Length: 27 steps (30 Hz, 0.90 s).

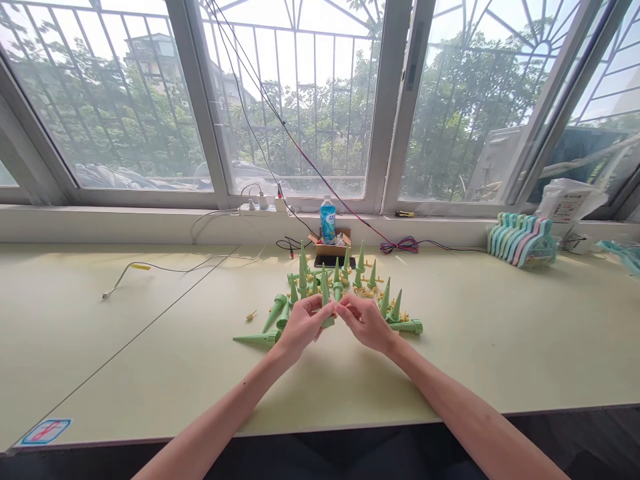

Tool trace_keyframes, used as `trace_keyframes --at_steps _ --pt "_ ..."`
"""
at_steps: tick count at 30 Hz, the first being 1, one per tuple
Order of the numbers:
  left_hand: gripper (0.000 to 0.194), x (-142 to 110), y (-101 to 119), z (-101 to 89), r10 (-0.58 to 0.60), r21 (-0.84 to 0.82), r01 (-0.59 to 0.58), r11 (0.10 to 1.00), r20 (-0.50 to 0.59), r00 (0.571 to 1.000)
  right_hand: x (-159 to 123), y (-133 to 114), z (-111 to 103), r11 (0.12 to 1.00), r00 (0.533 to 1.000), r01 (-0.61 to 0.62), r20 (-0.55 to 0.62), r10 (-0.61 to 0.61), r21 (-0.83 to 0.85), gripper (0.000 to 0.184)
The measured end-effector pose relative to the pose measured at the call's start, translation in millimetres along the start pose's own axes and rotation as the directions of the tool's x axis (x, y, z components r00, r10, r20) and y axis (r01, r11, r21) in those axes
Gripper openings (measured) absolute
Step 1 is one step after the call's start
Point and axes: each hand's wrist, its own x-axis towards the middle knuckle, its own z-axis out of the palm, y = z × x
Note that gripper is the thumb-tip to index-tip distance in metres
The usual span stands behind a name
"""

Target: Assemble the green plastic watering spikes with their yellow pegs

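My left hand (304, 325) is closed around a green plastic plant-watering spike (325, 288), its point upward. The fingertips of my right hand (369, 323) pinch together right beside this spike; whatever lies between them is too small and covered to make out. Both hands are just above the table, in front of a cluster of similar green spikes. Some stand point up, such as a tall spike (303, 272), while others lie on their sides, like the spike (257, 339) left of my left hand. Small yellow valve pieces (369, 292) are scattered among them. One yellow valve (251, 315) lies apart on the left.
Behind the cluster, a blue bottle (328, 223) stands by a small cardboard box (333, 250), with a dark phone-like slab (325, 262) before it. Pastel hangers (523, 240) stand at back right. A white cable (165, 269) crosses the left side; a coiled cable (400, 245) lies behind.
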Motion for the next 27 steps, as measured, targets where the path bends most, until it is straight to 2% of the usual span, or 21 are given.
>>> trace_keyframes --at_steps 10,19,27 --pt "0.035 -0.1 -0.5 0.4 0.002 0.016 -0.002 1.000 -0.005 1.000 1.8 5.5 0.6 0.991 0.999 0.041 -0.029 -0.045 -0.127 0.047" --pt "0.034 -0.1 0.5 0.2 -0.003 -0.009 0.003 1.000 -0.005 1.000 0.5 0.9 0.0 1.000 1.000 0.003 0.004 -0.003 -0.003 0.037" --pt "0.034 -0.3 -0.9 -0.4 -0.016 0.034 0.016 0.999 0.005 1.000 1.3 6.4 1.0 0.993 0.999 0.038 -0.023 -0.041 -0.109 0.046"
